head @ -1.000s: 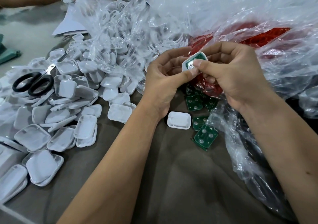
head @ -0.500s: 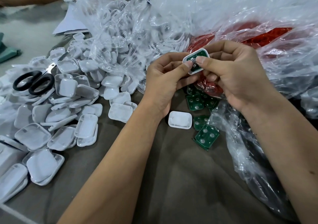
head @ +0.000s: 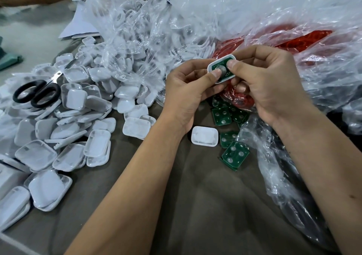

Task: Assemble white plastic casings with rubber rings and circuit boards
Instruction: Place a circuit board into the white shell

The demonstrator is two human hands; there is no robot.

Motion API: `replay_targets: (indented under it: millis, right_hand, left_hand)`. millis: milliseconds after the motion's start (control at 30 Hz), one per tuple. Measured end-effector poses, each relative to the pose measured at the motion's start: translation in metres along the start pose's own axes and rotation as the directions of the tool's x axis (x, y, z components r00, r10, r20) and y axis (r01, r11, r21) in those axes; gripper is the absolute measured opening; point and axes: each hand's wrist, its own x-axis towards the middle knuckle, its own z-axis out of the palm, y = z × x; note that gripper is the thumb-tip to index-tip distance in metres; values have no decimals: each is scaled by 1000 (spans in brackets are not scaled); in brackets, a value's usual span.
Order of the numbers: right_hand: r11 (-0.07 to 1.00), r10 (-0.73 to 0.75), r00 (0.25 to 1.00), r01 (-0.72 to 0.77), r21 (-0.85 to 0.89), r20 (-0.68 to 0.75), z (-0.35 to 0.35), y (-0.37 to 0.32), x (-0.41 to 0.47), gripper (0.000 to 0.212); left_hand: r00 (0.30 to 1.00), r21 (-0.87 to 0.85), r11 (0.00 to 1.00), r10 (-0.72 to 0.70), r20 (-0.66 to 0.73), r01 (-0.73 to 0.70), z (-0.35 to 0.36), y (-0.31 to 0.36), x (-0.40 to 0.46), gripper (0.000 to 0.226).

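Two hands, left hand (head: 188,96) and right hand (head: 274,90), are pinching one white rounded plastic casing (head: 222,71), thumbs pressing its green circuit board (head: 221,65) inward, seemingly seating it.

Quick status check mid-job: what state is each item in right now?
Held casing: green circuit board seated inside, face up.
Left hand: grips the casing, thumb pressing the board.
Right hand: pinches the casing's other end.
Lone casing: on the table, open side up, no board inside.
Loose circuit boards: unassembled.
Scissors: closed, lying on the casing pile.
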Motion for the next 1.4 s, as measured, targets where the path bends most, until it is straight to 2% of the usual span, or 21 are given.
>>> replay_targets:
  millis: [367, 567, 1000, 1200, 1400]
  right_hand:
    - [999, -19, 999, 20, -33, 26, -1, 2, 2, 11]
    - [1000, 24, 997, -25, 7, 68, -3, 1, 2, 22]
    - [1000, 0, 999, 1, -17, 35, -1, 2, 0, 19]
    - [999, -4, 999, 6, -39, 32, -1, 2, 0, 5]
    - [997, -14, 1000, 14, -79, 10, 0, 3, -1, 6]
  left_hand:
    - [1000, 13, 1000, -4, -16, 4, 0, -1, 1, 14]
    - [997, -18, 1000, -23, -68, 21, 0, 0, 2, 13]
    - [997, 52, 997, 62, -51, -59, 0, -2, 2, 13]
    - [993, 113, 988, 108, -42, -103, 0, -3, 2, 12]
    - [998, 55, 998, 44, -37, -41, 2, 0, 1, 14]
